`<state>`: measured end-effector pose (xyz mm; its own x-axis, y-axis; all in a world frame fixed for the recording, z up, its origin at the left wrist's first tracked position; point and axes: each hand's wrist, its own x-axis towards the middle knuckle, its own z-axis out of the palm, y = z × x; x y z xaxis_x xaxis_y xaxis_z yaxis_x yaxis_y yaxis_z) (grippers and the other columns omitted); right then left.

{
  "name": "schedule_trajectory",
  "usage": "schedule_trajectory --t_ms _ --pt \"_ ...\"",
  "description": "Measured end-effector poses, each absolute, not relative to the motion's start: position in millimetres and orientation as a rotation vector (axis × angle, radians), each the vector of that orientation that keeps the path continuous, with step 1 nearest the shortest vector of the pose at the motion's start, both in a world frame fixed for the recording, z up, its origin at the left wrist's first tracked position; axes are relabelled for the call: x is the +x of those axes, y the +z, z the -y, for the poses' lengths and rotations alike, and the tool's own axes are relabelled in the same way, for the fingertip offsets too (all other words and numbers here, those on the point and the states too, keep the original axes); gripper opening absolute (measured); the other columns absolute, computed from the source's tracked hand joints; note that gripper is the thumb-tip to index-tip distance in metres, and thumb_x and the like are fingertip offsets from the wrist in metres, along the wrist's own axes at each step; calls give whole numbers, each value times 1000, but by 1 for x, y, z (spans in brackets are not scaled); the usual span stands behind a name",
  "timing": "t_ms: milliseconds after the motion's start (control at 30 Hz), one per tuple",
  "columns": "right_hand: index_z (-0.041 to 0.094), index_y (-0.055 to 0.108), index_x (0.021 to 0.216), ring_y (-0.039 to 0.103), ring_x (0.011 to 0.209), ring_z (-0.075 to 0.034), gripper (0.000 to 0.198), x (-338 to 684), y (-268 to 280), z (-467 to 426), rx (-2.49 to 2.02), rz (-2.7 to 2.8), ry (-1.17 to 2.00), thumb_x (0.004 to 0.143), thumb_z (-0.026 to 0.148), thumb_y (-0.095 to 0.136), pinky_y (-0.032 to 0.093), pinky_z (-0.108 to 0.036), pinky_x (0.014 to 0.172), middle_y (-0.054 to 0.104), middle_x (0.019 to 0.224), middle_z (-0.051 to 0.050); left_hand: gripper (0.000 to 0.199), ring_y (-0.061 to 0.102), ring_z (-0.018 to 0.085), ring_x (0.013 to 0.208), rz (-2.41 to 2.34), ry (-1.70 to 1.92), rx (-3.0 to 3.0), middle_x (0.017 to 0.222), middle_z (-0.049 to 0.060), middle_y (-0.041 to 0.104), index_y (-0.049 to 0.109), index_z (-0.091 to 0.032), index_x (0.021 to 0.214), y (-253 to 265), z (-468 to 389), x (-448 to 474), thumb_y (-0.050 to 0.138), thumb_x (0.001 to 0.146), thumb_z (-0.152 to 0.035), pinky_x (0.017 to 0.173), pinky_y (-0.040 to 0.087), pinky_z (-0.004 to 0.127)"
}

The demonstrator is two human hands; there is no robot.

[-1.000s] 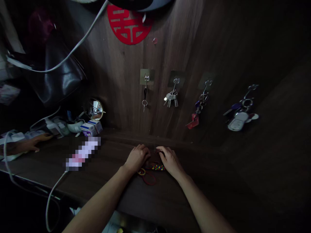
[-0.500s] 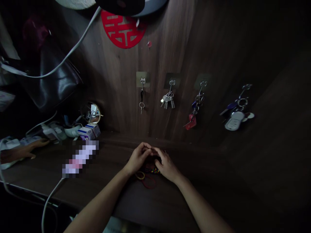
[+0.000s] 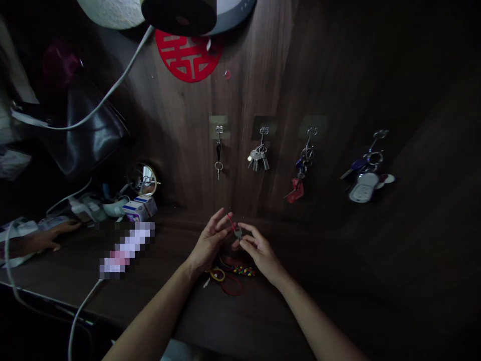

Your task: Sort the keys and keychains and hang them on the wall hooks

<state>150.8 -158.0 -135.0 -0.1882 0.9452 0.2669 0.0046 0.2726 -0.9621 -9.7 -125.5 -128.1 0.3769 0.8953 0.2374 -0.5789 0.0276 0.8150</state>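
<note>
My right hand point(image 3: 260, 253) pinches a small grey pendant-like piece point(image 3: 238, 233) between thumb and fingers. From that piece a thin red cord point(image 3: 230, 220) runs up to the fingertips of my left hand point(image 3: 209, 243), whose fingers are bent around the cord's upper end. Both hands hover just above the dark wooden shelf. Below them lie a braided multicoloured band point(image 3: 243, 271), a yellow cord loop point(image 3: 218, 274) and a dark red cord loop point(image 3: 232, 286). A small pale piece point(image 3: 206, 282) rests beside the yellow loop.
Several key bunches hang from wall hooks, among them silver keys point(image 3: 258, 159) and a red tag point(image 3: 295, 190). Left stand a round mirror point(image 3: 146, 179), small boxes point(image 3: 140, 208) and a blurred-out strip point(image 3: 128, 250) with a white cable point(image 3: 78, 316). A brown hand shape point(image 3: 48, 236) lies farther left.
My hands have moved apart, uncovering the grey piece and red cord between them. More of the braided band now shows. The whole view has shifted slightly.
</note>
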Motion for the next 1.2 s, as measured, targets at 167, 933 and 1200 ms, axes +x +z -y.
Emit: schedule_trajectory --t_ms 167,933,1200 --pt "22 41 120 65 65 -15 44 147 -132 162 -889 1448 1187 82 37 56 50 -34 70 66 75 0 73 57 14 102 -387 1193 1038 145 3 30 29 -40 134 -128 130 -5 62 76 -10 82 48 26" --pt "21 45 84 63 61 -14 28 147 -135 164 -901 1514 1189 80 47 54 48 -30 62 68 79 -3 74 59 16 103 -516 1313 963 134 5 46 36 -36 131 -113 131 -10 71 69 -15 82 47 26" --pt "21 48 82 60 58 -13 15 157 -146 154 -1050 1645 968 84 36 48 45 -26 58 64 73 0 56 65 16 88 -596 1424 1071 102 5 67 51 -23 118 -86 112 -18 73 67 -23 81 47 28"
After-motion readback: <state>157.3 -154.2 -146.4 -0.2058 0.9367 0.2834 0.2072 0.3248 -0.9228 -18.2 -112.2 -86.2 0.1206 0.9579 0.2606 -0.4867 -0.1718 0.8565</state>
